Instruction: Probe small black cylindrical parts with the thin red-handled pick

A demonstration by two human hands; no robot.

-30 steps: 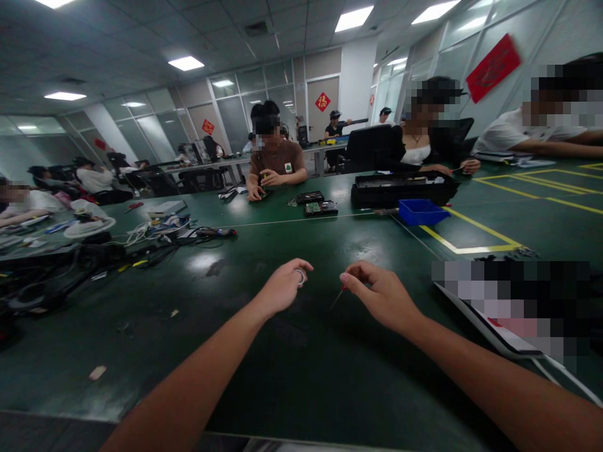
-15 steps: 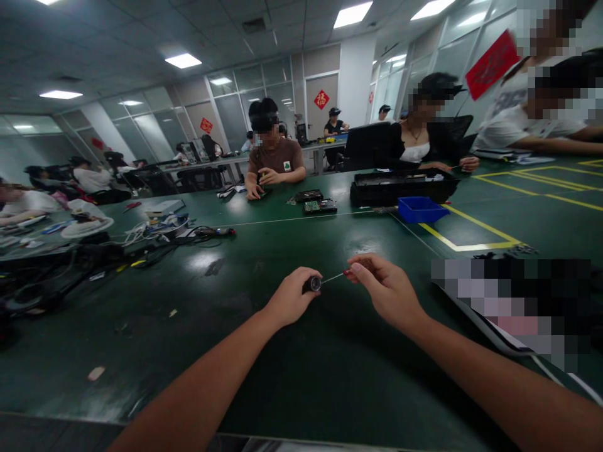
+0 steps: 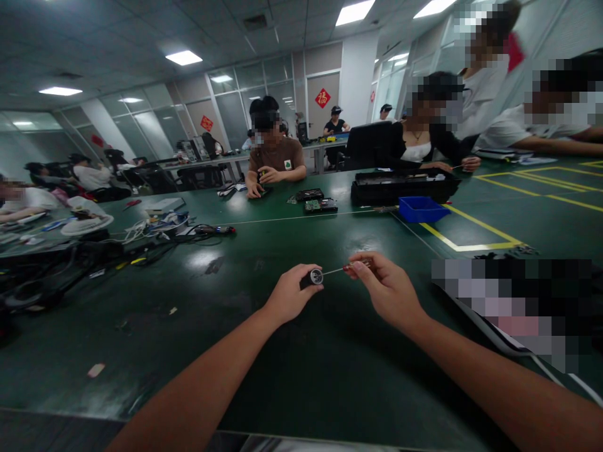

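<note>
Over the green table, my left hand [image 3: 289,295] is closed around a short black cylinder [image 3: 308,279] whose silver-rimmed end is turned toward me and to the right. My right hand [image 3: 389,285] pinches a thin screwdriver [image 3: 347,268] by its reddish handle, mostly covered by the fingers. Its slim metal shaft points left, and the tip meets the silver-rimmed end of the cylinder. Whether the tip sits inside the rim or only touches it, I cannot tell.
Tangled cables [image 3: 113,254] lie to the left. Opposite are hard drives [image 3: 320,205], a long black case [image 3: 405,187] and a blue bin [image 3: 423,209]. A blurred-out object [image 3: 509,314] lies by my right forearm. People sit around the green table [image 3: 264,389].
My left hand has turned, bringing the black cylinder's rimmed end into view. The screwdriver has swung from pointing down-left to nearly level, its tip now at that end.
</note>
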